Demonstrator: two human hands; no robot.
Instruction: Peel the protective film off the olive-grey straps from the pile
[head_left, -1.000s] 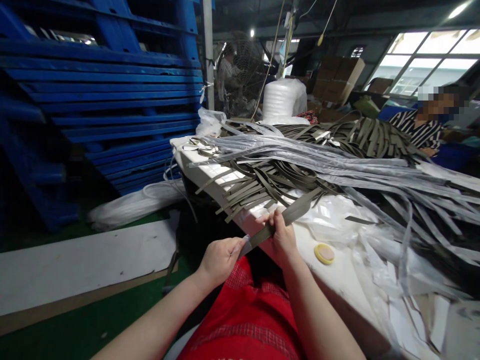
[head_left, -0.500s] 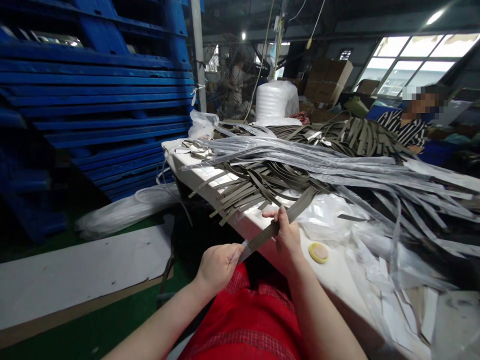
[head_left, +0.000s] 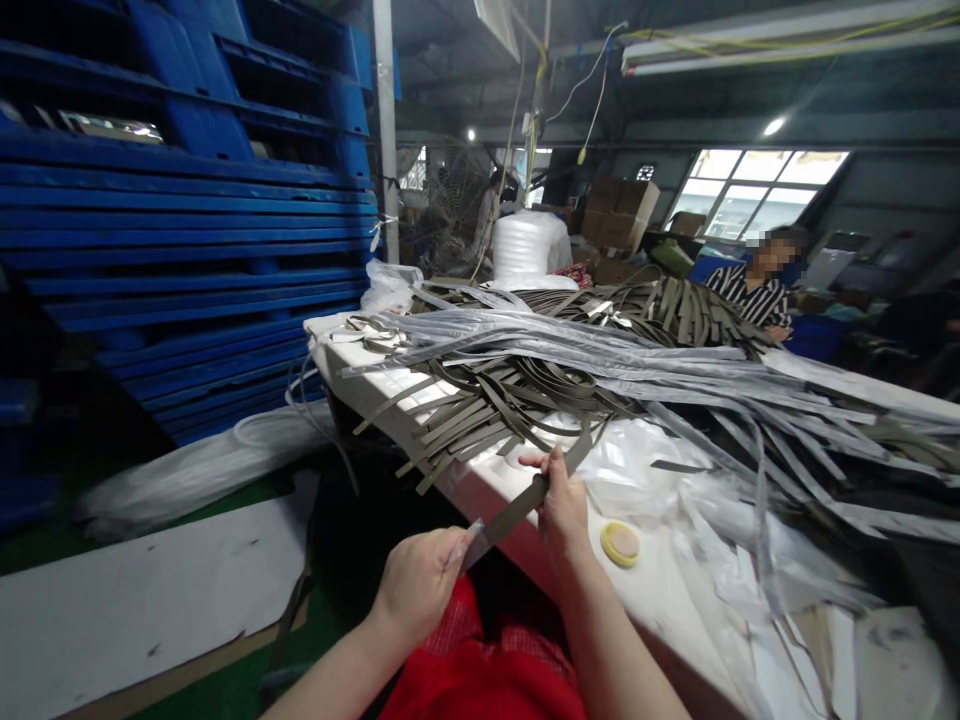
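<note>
My left hand (head_left: 421, 578) is closed on the end of a clear plastic sleeve (head_left: 474, 532), low in front of my lap. From there an olive-grey flat strap (head_left: 506, 518) runs up to the right, its lower end against or inside the sleeve; I cannot tell how deep. My right hand (head_left: 564, 512) grips that strap farther up, at the table edge, thumb along it and one finger pointing left. A short length of strap sticks out beyond it. Just past the hands lies a pile of similar straps (head_left: 480, 415), with a bundle of long clear plastic sleeves (head_left: 517, 335) behind.
A yellow tape roll (head_left: 619, 544) and crumpled plastic film (head_left: 626, 465) lie on the white table (head_left: 480, 485). Blue pallets (head_left: 225, 215) are stacked at left, above a plastic-wrapped bundle (head_left: 202, 470) and white board (head_left: 165, 600). A person in a striped top (head_left: 739, 290) sits across the table.
The view has swung up and to the right. Less strap now extends past my right hand. Both hands keep their hold, about as far apart as before.
</note>
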